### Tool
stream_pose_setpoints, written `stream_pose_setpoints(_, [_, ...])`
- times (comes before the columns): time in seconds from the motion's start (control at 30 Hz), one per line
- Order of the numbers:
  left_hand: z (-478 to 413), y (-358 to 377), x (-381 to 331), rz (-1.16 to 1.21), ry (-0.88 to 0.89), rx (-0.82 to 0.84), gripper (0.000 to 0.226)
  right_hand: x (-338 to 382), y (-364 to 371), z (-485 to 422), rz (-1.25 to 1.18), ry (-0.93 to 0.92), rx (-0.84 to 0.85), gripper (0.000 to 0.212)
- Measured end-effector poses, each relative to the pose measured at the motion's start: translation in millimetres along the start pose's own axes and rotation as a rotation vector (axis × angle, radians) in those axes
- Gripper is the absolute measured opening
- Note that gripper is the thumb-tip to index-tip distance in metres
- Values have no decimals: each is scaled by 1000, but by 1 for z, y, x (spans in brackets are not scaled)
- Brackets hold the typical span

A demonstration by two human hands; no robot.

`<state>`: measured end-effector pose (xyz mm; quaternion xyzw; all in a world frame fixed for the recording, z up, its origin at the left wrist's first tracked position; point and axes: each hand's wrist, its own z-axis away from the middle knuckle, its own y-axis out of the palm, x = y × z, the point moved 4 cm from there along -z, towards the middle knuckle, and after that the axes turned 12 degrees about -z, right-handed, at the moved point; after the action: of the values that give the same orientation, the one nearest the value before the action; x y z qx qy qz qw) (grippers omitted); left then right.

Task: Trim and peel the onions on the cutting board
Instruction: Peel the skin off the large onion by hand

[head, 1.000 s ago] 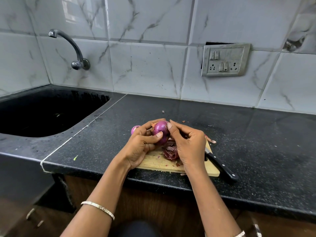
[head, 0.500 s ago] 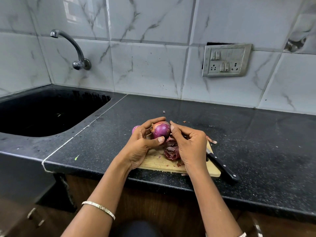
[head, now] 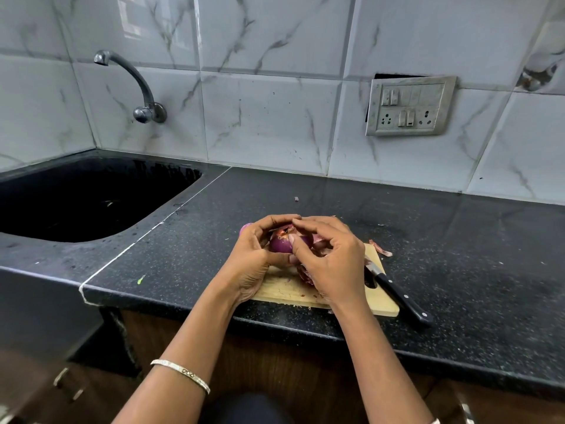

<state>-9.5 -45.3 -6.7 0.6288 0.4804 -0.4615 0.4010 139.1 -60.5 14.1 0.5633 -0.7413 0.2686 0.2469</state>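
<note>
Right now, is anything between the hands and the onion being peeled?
Nothing visible: the left hand grips the onion directly, and the right hand pinches its loose skin at the top.

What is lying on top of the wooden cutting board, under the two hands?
On the wooden cutting board lie purple onion skins and the black-handled knife, whose blade goes under the right hand. The hands hide the rest.

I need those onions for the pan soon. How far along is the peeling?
Done: loose skins lie on the cutting board, and the knife is set down at its right edge. In hand: the left hand grips a red onion while the right hand picks at its skin. Left: dry skin remains at its top; the onion behind the left hand is mostly hidden.
</note>
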Motion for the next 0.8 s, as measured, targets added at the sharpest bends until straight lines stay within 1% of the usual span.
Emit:
stream_pose_setpoints(0.13, [1,0,-1,-26,-20,-27,72,-1,-3,-2,-61,37,-1,15])
stream_pose_setpoints(0.27, [1,-1,-2,-30,-19,-58,76,-2,-3,-2,-40,65,-4,13])
stream_pose_setpoints(0.4, [0,-1,-2,-12,-31,-71,74,-5,-7,-2,-14,96,-59,10])
stream_pose_setpoints(0.47, [0,-2,-1,10,-29,-80,74,-3,-7,-2,-32,98,-53,8])
stream_pose_setpoints(0.57, [-1,-3,0,25,-20,-91,75,-1,-6,-2,-34,82,-24,10])
stream_pose_setpoints(0.8, [-1,-4,-1,7,0,-91,81,-6,-8,-1,-27,118,-59,11])
